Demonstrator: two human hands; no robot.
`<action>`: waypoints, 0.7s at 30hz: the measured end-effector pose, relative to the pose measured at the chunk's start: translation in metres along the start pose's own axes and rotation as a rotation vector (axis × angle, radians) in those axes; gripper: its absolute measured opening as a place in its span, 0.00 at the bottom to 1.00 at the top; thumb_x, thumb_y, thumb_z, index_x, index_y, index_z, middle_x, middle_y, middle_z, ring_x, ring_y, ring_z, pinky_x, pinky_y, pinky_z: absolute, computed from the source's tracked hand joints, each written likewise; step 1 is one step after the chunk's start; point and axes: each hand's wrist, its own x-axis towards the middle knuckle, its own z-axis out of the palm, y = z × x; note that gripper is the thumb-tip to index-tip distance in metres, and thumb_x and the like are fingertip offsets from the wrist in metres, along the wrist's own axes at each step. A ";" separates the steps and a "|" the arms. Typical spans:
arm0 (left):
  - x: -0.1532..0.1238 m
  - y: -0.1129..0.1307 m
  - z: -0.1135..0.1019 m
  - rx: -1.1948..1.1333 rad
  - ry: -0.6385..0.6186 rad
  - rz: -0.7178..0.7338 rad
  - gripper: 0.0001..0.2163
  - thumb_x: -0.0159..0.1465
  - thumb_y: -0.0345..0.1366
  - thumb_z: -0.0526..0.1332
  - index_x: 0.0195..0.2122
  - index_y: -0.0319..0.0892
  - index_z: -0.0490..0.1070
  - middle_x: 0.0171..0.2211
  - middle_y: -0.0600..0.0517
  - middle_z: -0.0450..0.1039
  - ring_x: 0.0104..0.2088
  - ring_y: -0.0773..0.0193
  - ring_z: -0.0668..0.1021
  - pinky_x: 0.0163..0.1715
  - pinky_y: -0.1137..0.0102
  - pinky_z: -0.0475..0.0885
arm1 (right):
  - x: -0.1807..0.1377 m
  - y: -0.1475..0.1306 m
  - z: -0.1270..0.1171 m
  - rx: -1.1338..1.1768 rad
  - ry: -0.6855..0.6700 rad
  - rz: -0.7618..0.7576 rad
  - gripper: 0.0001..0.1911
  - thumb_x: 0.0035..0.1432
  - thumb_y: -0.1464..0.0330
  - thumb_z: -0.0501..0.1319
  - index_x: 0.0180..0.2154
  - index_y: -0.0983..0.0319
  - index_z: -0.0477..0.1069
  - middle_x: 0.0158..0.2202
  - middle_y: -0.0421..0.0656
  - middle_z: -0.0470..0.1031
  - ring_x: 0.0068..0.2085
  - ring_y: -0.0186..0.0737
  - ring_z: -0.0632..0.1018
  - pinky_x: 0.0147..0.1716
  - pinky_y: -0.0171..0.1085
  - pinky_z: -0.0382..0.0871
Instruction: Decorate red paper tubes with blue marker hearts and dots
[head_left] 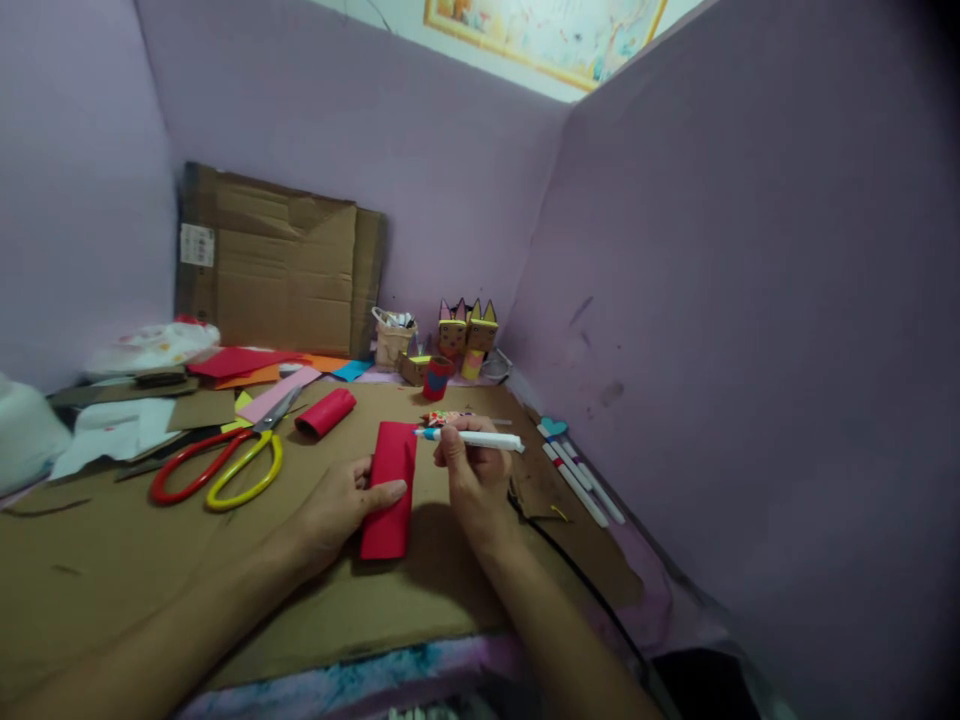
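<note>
My left hand (349, 505) grips a red paper tube (389, 470), its thumb across the front and the fingers behind. The tube looks somewhat flattened and stands lengthwise away from me, just over the cardboard. In my right hand (476, 480) is a white marker (487, 440) with a blue tip end, pinched between thumb and fingers. Its tip points left and is at the tube's upper right edge; whether it touches I cannot tell. A second red paper tube (327, 413) lies farther back on the left. Large scissors (251, 440) with red and yellow handles rest partly open beside it.
A cardboard sheet (285, 610) covers the table. White markers (577, 480) and a blue heart (553, 427) lie at right. Coloured paper (244, 362) and scraps are piled back left. Behind stand a red heart-marked tube (436, 379) and cat-eared figures (469, 327). A black cable (570, 565) runs at right.
</note>
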 end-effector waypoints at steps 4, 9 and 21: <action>-0.001 0.001 0.002 -0.030 -0.029 0.006 0.21 0.42 0.40 0.73 0.35 0.36 0.73 0.27 0.52 0.76 0.27 0.63 0.75 0.28 0.72 0.69 | 0.000 0.001 0.000 0.018 0.011 -0.009 0.11 0.61 0.60 0.58 0.31 0.60 0.66 0.21 0.35 0.67 0.21 0.32 0.70 0.22 0.32 0.66; -0.001 0.000 0.003 -0.026 -0.008 0.009 0.20 0.42 0.39 0.73 0.35 0.36 0.73 0.28 0.51 0.77 0.27 0.63 0.75 0.28 0.71 0.69 | 0.001 -0.001 -0.001 0.017 -0.003 -0.010 0.10 0.61 0.61 0.57 0.32 0.60 0.67 0.22 0.36 0.68 0.22 0.32 0.71 0.22 0.32 0.65; -0.002 0.003 0.006 -0.005 0.028 0.017 0.19 0.41 0.39 0.72 0.32 0.36 0.72 0.25 0.53 0.73 0.27 0.64 0.72 0.28 0.71 0.67 | 0.001 0.005 -0.001 -0.071 -0.038 -0.057 0.12 0.62 0.60 0.57 0.29 0.60 0.67 0.21 0.37 0.68 0.21 0.32 0.71 0.23 0.33 0.65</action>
